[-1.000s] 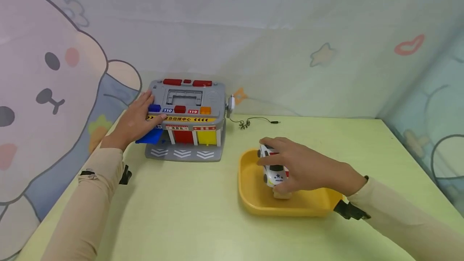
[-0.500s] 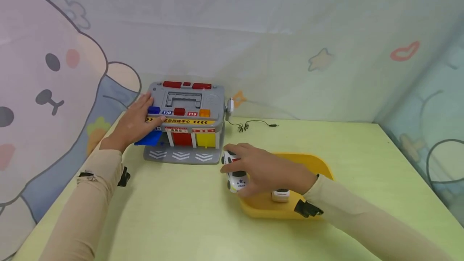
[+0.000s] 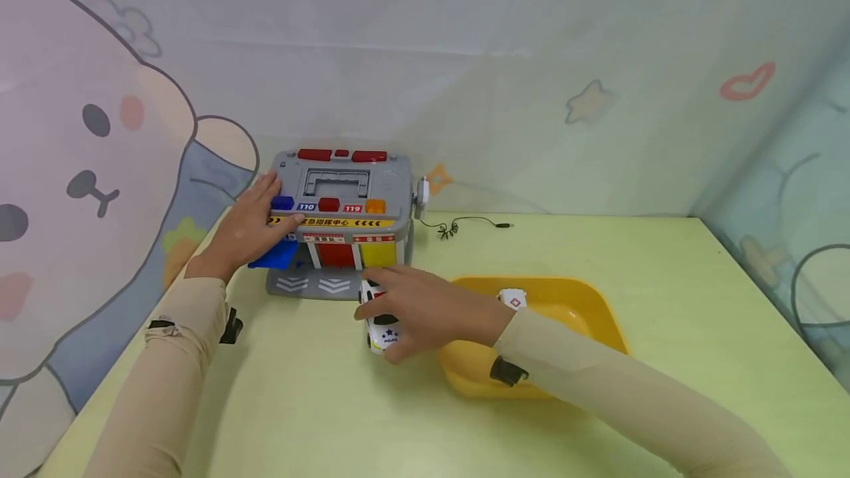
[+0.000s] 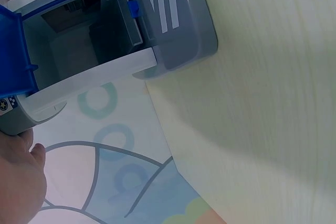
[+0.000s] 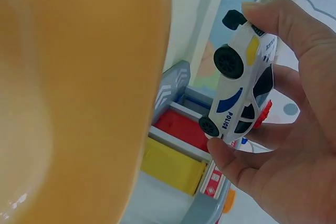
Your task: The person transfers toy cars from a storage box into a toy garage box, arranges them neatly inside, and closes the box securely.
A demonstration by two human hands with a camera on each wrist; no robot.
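Left of centre, the toy garage [image 3: 345, 215] could skid if the left hand [image 3: 246, 231], fingers laid nearly straight on its top, lifts away, and below centre the right hand [image 3: 432, 308], curled fingers pinching the police car [image 3: 387, 336], could drop it if that hold slips.

White police car [image 5: 237, 85], grey toy station [image 3: 341, 222]
Navy stars [image 3: 389, 333], a blue swoosh [image 5: 229, 101] and a yellow patch [image 5: 252, 51] mark the police car; the toy station has a blue door [image 3: 275, 254], red door [image 3: 336, 255], yellow door [image 3: 378, 254] — white chevrons [image 3: 333, 285] below — while the tray [image 3: 485, 371] is orange-yellow, the tabletop [image 3: 299, 389] pale yellow-green.
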